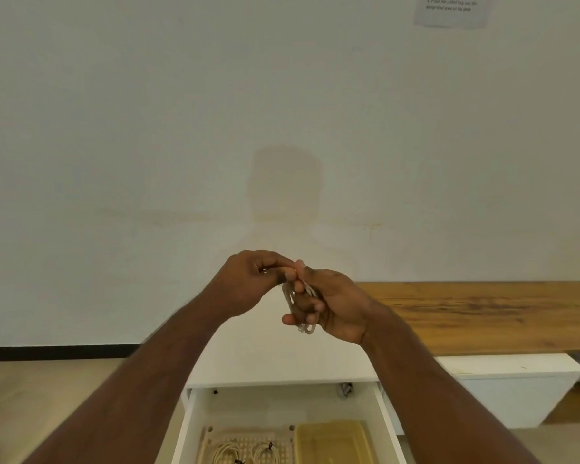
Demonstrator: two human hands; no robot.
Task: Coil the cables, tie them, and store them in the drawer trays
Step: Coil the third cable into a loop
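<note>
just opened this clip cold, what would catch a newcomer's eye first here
Both hands meet in the middle of the view, raised before a bare white wall: the right hand grips a small coil of white cable while the left hand pinches at its top. Below them a white drawer stands open, holding a perforated tray with tied cable coils on the left and a yellowish tray on the right.

The cable (298, 306) wound through the fingers (310, 304) is white, almost see-through. Below the fingers, a white drawer (387, 426) holds a beige tray (211, 440) with a grid of small holes (two cream coils (245, 452) with black ties lie on it) and a plain yellow tray (332, 443). Right of the fingers runs a brown wood-grain shelf (482, 313), against a white wall (181, 128).
</note>
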